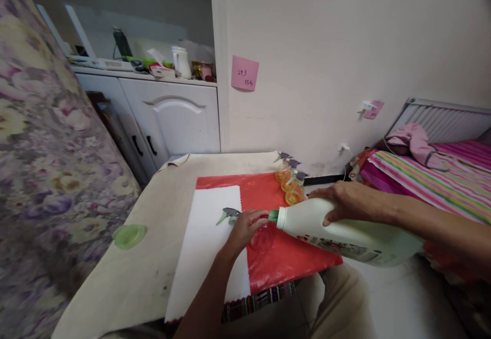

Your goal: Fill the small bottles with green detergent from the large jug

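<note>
My right hand [341, 201] grips a large pale green jug [353, 242] and holds it tilted, nearly on its side. The jug's green spout [273, 216] points left, at the top of a small clear bottle [261, 242] standing on a red sheet [295, 257]. Closed around that bottle's top is my left hand [248, 225]; its fingers partly hide the opening. A grey and green spray head [230, 213] lies on the white sheet [203, 247] beside my left hand. Whether liquid is flowing cannot be made out.
Several spray bottles with orange contents [293, 195] stand at the table's back right. A green cap [129, 236] lies on the left part of the table cover [161, 257]. A floral curtain [57, 175] hangs at left; a bed [441, 170] stands at right.
</note>
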The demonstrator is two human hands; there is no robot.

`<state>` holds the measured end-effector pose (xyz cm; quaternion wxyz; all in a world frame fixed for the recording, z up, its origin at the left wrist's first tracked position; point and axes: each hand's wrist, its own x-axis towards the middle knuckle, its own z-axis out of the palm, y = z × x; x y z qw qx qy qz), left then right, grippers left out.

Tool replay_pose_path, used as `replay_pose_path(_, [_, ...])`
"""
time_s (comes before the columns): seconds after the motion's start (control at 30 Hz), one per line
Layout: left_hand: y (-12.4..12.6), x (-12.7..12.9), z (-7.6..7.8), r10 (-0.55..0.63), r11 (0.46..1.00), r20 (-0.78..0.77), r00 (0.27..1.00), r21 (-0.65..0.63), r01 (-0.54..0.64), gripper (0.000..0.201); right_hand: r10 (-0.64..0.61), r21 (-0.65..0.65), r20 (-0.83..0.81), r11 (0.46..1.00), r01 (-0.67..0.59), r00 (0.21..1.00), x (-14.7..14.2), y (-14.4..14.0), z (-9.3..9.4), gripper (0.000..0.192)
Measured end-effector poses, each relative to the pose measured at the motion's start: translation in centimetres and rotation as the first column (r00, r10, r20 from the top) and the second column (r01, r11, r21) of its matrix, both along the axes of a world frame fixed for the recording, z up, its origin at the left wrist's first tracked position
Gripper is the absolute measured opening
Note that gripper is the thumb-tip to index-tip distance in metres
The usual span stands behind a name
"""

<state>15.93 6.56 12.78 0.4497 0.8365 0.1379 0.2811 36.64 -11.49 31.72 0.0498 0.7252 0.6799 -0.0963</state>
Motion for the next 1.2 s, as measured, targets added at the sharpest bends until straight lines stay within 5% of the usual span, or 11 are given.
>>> replay_pose_path(0.67, [-0.1,-0.1,0.3,0.012,1.000,-0.017,1.000,-0.006,-0.012,0.023,-0.020,0.071,-0.086,0.997,0.027,0.996,0.0,-1.3,-1.1,0.057])
replay_pose_path(1.2, [0.0,0.1,-0.3,0.015,1.000,-0.004,1.000,-0.003,-0.015,0.025,-0.157,0.122,-0.348,0.970,0.211,0.924,1.4,-3.9,-6.9,0.057])
